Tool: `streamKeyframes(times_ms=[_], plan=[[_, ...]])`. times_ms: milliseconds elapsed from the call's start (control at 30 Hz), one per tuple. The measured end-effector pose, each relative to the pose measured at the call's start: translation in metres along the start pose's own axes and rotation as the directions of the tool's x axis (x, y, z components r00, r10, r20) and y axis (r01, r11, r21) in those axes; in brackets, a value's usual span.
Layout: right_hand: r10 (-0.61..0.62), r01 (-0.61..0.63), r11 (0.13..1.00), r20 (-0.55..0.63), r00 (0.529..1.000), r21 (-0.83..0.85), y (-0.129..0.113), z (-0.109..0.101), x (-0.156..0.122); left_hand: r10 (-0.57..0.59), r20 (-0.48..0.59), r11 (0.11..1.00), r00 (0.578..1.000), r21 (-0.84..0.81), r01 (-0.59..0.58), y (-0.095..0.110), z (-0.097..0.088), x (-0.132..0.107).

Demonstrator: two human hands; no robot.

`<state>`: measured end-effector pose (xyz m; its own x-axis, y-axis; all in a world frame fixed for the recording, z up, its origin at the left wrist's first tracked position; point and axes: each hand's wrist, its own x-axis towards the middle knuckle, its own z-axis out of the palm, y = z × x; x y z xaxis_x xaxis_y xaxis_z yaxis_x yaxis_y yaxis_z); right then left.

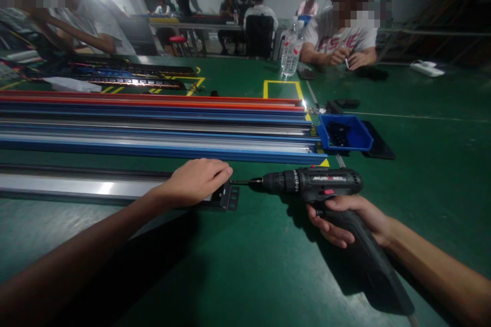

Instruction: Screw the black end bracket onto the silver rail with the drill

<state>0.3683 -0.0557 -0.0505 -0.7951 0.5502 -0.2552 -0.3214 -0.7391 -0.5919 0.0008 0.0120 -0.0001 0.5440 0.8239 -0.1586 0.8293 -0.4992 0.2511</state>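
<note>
A long grey metal rail [76, 185] lies across the green table in front of me, with a black bracket [228, 197] at its right end. My left hand [197, 180] is closed over that end of the rail, fingers curled down onto it. My right hand [347, 219] grips the handle of a black cordless drill [318, 184]. The drill points left and its bit meets the bracket's end face.
Behind the rail lies a stack of long blue, silver and red rails [153, 122]. A blue bin [345, 134] with small black parts sits at their right end, beside a black tray [378, 145]. Water bottles [291, 51] and several seated people are farther back.
</note>
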Motion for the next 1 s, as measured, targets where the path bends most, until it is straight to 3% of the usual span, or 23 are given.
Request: streamKeyframes(times_ms=[1000], plan=[[0.023,-0.023,1.000,-0.053,0.998,-0.013,-0.0008,-0.0003,-0.0003,-0.003,-0.010,0.999,1.000,-0.036,0.003,-0.0003,-0.0003,-0.0011]])
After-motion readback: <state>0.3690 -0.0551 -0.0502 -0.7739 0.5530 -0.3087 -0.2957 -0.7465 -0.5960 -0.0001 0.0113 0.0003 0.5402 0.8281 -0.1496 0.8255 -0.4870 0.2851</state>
